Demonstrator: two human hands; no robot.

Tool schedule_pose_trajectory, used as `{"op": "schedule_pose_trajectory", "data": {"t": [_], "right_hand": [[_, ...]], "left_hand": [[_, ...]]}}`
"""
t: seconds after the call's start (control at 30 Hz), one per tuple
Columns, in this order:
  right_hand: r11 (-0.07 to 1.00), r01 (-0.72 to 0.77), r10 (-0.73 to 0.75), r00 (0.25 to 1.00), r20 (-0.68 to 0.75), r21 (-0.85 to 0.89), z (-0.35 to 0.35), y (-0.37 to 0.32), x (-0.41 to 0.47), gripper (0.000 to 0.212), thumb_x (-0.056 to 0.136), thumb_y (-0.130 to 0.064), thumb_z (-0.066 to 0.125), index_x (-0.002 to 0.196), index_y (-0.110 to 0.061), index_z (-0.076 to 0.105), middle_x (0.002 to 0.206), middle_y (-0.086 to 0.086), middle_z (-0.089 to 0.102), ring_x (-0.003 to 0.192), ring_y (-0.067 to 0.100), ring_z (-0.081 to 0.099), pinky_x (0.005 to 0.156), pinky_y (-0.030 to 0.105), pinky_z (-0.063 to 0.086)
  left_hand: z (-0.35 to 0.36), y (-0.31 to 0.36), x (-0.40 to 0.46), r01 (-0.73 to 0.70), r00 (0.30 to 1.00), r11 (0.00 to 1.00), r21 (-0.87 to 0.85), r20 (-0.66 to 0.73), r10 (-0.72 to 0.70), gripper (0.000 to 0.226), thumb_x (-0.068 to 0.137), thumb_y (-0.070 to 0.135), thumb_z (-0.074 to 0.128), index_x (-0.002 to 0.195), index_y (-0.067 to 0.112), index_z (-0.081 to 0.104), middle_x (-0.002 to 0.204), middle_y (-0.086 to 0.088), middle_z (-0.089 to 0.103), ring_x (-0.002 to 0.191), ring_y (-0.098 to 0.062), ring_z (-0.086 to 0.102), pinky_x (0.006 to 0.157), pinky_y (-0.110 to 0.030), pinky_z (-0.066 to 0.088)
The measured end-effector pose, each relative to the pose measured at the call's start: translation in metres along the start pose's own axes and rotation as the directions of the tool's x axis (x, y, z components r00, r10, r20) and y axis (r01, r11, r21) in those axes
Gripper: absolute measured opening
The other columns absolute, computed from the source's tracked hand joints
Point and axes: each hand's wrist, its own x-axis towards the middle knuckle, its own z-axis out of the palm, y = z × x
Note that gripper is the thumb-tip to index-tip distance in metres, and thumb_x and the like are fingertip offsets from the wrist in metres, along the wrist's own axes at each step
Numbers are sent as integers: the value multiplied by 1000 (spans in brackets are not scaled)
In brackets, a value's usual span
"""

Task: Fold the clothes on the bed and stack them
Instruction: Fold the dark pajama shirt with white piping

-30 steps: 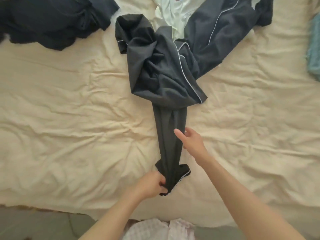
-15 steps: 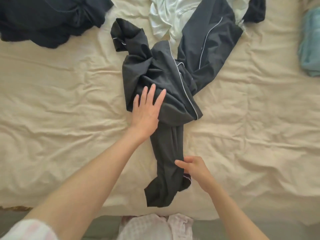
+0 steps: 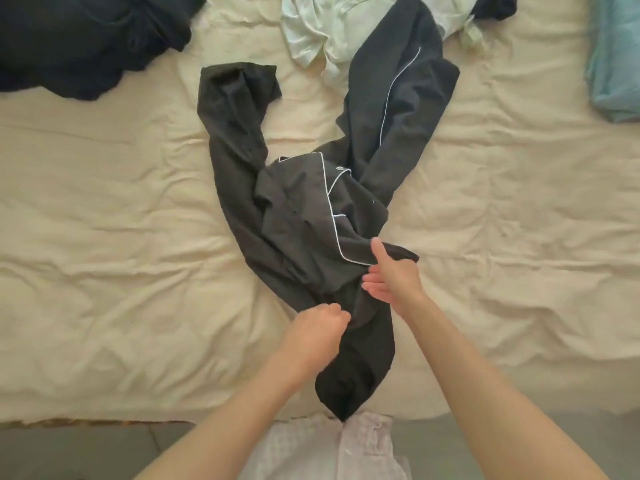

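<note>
A rumpled cream bed sheet (image 3: 104,237) is covering the whole surface, and a dark grey pyjama shirt (image 3: 304,216) with white piping is lying crumpled across its middle, one sleeve trailing toward the near edge of the bed and two more lengths of cloth fanning away from the crumpled body in a V. Beyond the shirt, a pale green garment (image 3: 322,32) is lying partly under its far right length; off to the far left of the shirt a heap of dark navy clothes (image 3: 83,39) is sitting, and well to its right a light blue cloth (image 3: 616,60) is showing at the picture's edge. The left hand (image 3: 313,336) is curling into the near sleeve where it meets the body, gripping the fabric. The right hand (image 3: 391,275) is pinching the shirt's piped edge, thumb on top and fingers beneath. Half a second ago the left hand was lying flat on the bunched body and the right was down by the cuff; both have since come together at the shirt's middle, and the collar and a button are now showing.
</note>
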Motion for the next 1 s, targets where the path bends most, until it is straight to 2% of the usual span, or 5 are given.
{"op": "schedule_pose_trajectory", "data": {"t": [0.2,0.5,0.67,0.83,1.0], "right_hand": [[860,-329,285,944,167,390,19,-11,9,57,89,-34,64,131,-1,46,129,12,55,111,23,58,80,30,49],[699,-389,304,921,243,600,27,-28,15,27,100,-21,37,94,0,52,102,8,60,90,20,59,77,30,45],[551,-286,45,948,314,784,5,3,-14,29,100,-8,33,119,3,52,110,14,61,119,25,54,85,38,46],[382,-362,-187,871,455,850,-61,39,-64,37,95,-3,35,80,6,68,79,20,71,73,31,70,74,40,51],[650,-72,-354,852,385,756,-140,88,-105,28,97,-8,36,102,-6,63,97,12,70,87,24,68,77,33,56]], "left_hand": [[-16,-6,-6,-9,990,993,-120,137,25,31,97,27,42,124,14,51,119,-5,58,110,-26,56,89,-37,45],[-8,7,-22,36,927,989,-141,375,20,45,100,27,34,144,23,34,142,-3,47,129,-25,44,105,-38,38],[-19,20,-36,75,996,971,-226,-40,-86,33,96,12,39,119,17,61,119,-2,64,111,-23,57,93,-38,45],[-43,62,-61,-44,793,907,-420,-566,-224,22,89,-3,45,98,6,63,97,-5,62,91,-22,58,81,-39,47],[-49,144,-102,-153,640,923,-354,-747,-180,23,90,-3,47,106,5,63,103,-6,62,96,-18,58,86,-30,49]]}}
